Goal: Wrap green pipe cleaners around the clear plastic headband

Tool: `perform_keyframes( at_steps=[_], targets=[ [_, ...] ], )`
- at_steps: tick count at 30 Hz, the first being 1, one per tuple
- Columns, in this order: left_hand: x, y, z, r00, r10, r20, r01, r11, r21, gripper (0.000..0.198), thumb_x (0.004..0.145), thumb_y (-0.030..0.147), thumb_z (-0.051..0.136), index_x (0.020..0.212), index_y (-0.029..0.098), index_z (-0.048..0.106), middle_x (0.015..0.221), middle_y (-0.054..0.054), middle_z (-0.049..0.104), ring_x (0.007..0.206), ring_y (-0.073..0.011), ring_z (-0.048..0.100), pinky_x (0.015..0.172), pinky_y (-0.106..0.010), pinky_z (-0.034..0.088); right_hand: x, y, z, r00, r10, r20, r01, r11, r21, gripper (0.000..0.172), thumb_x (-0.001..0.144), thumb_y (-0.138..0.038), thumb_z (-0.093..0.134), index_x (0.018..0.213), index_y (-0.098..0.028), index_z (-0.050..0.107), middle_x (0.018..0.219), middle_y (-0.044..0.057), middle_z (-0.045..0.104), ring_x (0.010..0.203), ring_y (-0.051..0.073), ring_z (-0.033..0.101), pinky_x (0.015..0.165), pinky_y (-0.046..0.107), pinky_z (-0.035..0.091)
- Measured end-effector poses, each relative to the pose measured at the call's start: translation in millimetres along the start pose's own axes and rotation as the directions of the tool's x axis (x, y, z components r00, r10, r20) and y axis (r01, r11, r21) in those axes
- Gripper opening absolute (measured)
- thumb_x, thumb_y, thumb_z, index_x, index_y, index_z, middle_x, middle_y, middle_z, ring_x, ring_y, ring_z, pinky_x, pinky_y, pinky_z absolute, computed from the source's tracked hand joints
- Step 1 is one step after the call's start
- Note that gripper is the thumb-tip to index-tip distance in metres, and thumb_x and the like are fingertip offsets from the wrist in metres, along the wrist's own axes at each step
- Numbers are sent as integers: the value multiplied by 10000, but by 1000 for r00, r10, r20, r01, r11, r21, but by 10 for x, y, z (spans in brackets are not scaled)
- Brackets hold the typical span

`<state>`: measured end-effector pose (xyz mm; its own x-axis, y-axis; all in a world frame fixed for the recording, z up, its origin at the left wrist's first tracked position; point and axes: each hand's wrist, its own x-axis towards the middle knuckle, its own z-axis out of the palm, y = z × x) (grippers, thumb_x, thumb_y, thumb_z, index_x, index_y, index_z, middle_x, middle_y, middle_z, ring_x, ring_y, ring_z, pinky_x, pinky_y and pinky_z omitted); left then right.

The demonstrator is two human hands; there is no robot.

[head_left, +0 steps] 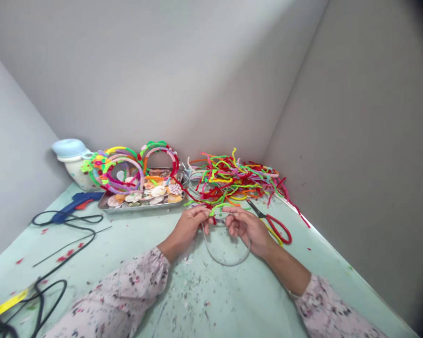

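Observation:
A thin pale-grey headband hangs as a loop between my two hands, its curve toward me. My left hand pinches one side of the band with thumb and forefinger. There a bright green pipe cleaner lies across the band, along with a bit of red fuzzy wire. On the other side, my right hand has its fingers closed, with the index finger stretched toward the green pipe cleaner and the band running behind it. Exactly what the right fingertips grip is small and partly hidden.
Behind lie a heap of coloured pipe cleaners and a metal tray of shells, with wrapped headbands on it. Red-handled scissors sit right; a blue glue gun with black cord, and a white cup, left.

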<state>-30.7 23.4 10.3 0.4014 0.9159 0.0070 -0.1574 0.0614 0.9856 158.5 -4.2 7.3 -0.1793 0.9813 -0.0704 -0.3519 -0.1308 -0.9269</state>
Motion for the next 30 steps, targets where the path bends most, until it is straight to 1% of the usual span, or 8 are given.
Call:
perform_keyframes(
  at_steps=[9,14,18,23,27,30],
  targets=[
    [13,-7,-9,1000,18,8,-18,1000,25,194,816,313,542,811,132,611,730,-18,620,475,-61,516,493,-193,360,-14,-3,19,1000,-8,7,8,1000,-4,282,773,-260,532,1009,-148,636,686,15,633,515,107,546,482,216,420],
    [13,-6,-2,1000,28,11,-28,999,35,240,827,351,538,828,126,620,782,-41,640,485,-69,537,494,-203,372,-14,-2,29,1000,-13,-16,13,1000,-12,279,759,-250,533,999,-146,629,681,10,631,511,103,554,465,208,403],
    [10,-19,2,999,40,7,-40,999,1,259,823,372,546,827,121,615,802,-54,652,487,-72,543,513,-212,398,-3,10,25,1000,4,-19,-5,999,-31,286,757,-227,523,1014,-139,613,683,13,637,503,102,559,450,203,400],
    [17,-41,-4,999,46,-3,-46,999,2,214,791,337,585,822,126,594,745,-16,626,476,-68,540,486,-199,377,20,38,2,1000,25,3,-24,998,-58,309,758,-232,534,1040,-128,604,683,25,646,494,103,567,441,198,408],
    [35,-56,-4,999,46,-27,-45,998,49,177,785,305,575,784,128,570,695,5,599,459,-63,526,480,-194,371,27,57,-13,1000,15,17,-13,996,-89,268,787,-259,537,1015,-140,612,683,27,644,495,101,569,440,195,409],
    [37,-55,2,999,44,-21,-42,996,81,179,791,306,560,769,128,560,681,9,583,456,-62,517,479,-193,368,26,63,-17,999,-2,36,6,992,-123,256,826,-308,538,1012,-149,615,690,25,638,507,97,571,446,190,408]
  ],
)
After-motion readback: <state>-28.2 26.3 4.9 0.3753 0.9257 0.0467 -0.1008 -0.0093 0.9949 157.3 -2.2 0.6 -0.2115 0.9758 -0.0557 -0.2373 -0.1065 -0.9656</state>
